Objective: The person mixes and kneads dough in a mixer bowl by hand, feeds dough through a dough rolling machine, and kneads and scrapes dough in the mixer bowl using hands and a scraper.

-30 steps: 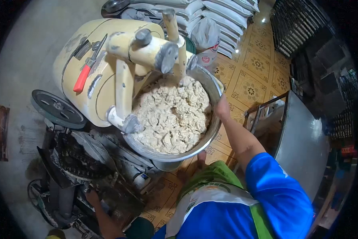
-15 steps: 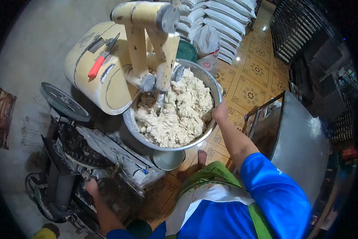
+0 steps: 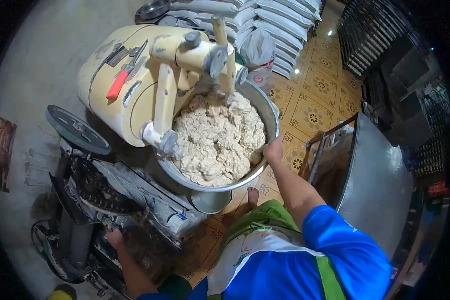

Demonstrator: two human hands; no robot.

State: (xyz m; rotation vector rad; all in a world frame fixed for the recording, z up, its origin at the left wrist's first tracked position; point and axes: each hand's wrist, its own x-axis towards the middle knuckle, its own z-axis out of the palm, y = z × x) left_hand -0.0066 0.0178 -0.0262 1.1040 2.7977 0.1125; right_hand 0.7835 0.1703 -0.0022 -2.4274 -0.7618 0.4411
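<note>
A large metal bowl (image 3: pixel 195 186) full of lumpy pale dough (image 3: pixel 217 145) stands under the cream-coloured mixer (image 3: pixel 117 85). The mixer's two arms reach down into the bowl at its left and back. My right hand (image 3: pixel 273 150) is closed on the bowl's right rim. At the lower left, my left hand (image 3: pixel 116 238) is at the dark machine base (image 3: pixel 150 250); its fingers are small and dim, and what they touch cannot be made out. A red-handled knife (image 3: pixel 119 84) lies on top of the mixer housing.
A dark pulley wheel (image 3: pixel 79 130) sits left of the mixer. White sacks (image 3: pixel 280 25) are stacked behind, beside a plastic bag (image 3: pixel 258 47). A metal-topped table (image 3: pixel 375 170) is at the right, with racks (image 3: pixel 370 40) beyond. A round pan (image 3: pixel 211 201) is under the bowl.
The mixer arms have swung up and back down, and the dough has shifted and looks smoother. My right hand stays on the rim; my left hand remains at the machine base.
</note>
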